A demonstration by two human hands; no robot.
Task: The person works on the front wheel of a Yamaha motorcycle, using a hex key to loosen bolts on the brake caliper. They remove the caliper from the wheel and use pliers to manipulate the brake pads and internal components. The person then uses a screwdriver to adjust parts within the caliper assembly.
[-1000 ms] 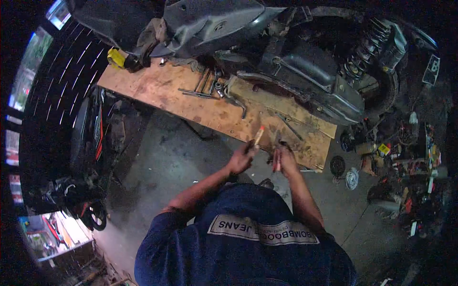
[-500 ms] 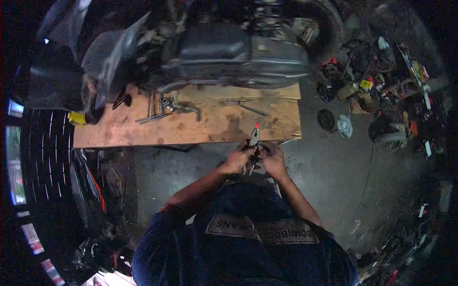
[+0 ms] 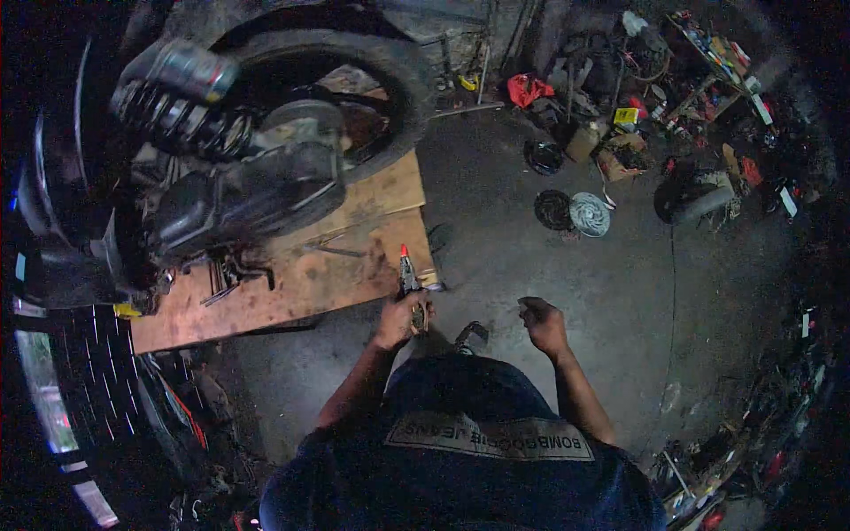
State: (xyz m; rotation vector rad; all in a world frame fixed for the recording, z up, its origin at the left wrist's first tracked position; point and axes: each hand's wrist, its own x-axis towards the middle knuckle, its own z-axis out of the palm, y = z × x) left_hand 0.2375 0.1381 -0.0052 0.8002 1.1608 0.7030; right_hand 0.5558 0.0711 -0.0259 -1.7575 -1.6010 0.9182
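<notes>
Currently I am gripping a red-tipped hand tool (image 3: 408, 276) in my left hand (image 3: 403, 320), fingers closed round its handle, holding it over the near edge of the wooden board (image 3: 292, 288) beside the scooter's rear wheel (image 3: 354, 80). My right hand (image 3: 543, 325) is hovering empty above the concrete floor (image 3: 567, 292), fingers loosely curled. I am judging that steadying the tool with both hands would be giving better control.

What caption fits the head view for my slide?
Left hand grips a red-tipped tool at the wooden board's edge beside a scooter's rear wheel; right hand hangs empty.
</notes>
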